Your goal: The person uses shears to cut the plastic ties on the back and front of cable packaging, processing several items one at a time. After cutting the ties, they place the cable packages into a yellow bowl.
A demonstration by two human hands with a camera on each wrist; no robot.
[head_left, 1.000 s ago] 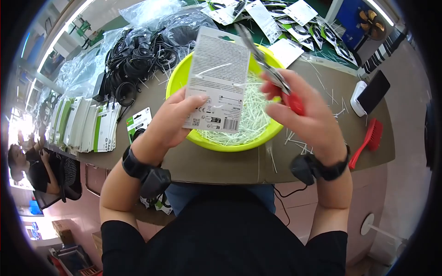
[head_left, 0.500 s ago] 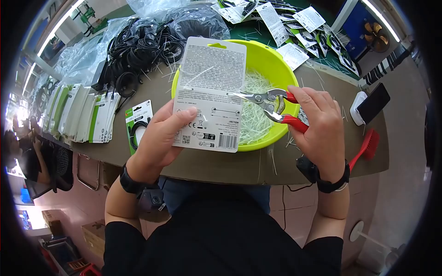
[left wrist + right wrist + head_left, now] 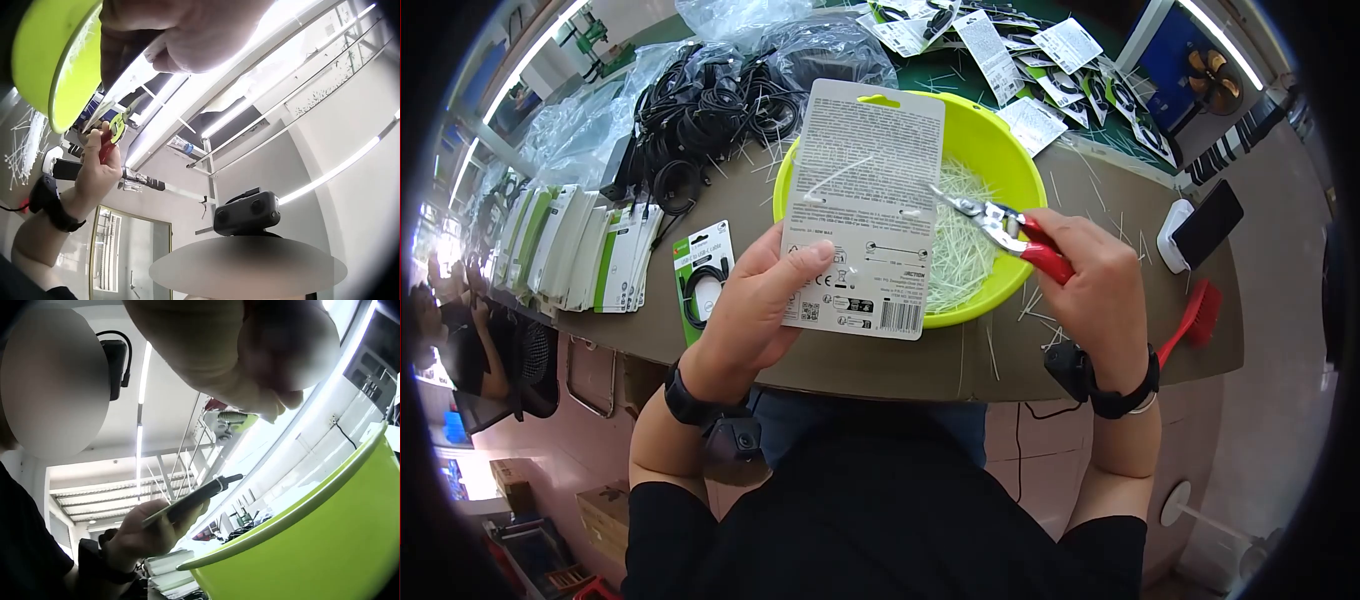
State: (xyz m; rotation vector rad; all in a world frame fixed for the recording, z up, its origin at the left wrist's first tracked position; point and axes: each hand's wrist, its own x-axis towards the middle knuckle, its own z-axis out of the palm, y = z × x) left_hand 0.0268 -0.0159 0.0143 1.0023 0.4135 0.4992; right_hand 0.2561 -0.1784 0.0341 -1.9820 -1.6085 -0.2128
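Note:
My left hand (image 3: 765,300) grips a printed cardboard packaging card (image 3: 865,200) by its lower left edge, thumb across the front. The card stands upright with its text side towards me, and a thin white cable tie end (image 3: 840,177) sticks out from it. In my right hand (image 3: 1100,290) I hold red-handled cutting pliers (image 3: 1000,225), their tips right by the card's right edge. Behind both is a lime-green basin (image 3: 1005,285) of clipped white tie ends (image 3: 962,250). The right wrist view shows the card (image 3: 187,503) nearly edge-on, with tie tails rising from it.
Left of the basin lie a packaged black cable (image 3: 703,280), stacked cards (image 3: 580,250) and a heap of black cables (image 3: 700,110). Finished-looking packs (image 3: 1070,70) pile up at the back right. A red brush (image 3: 1200,315) and a phone on a stand (image 3: 1210,225) are at the right.
The pliers came down from above the card to its right edge, then drew slightly right as their handles closed somewhat. The card was lowered and then shifted slightly right.

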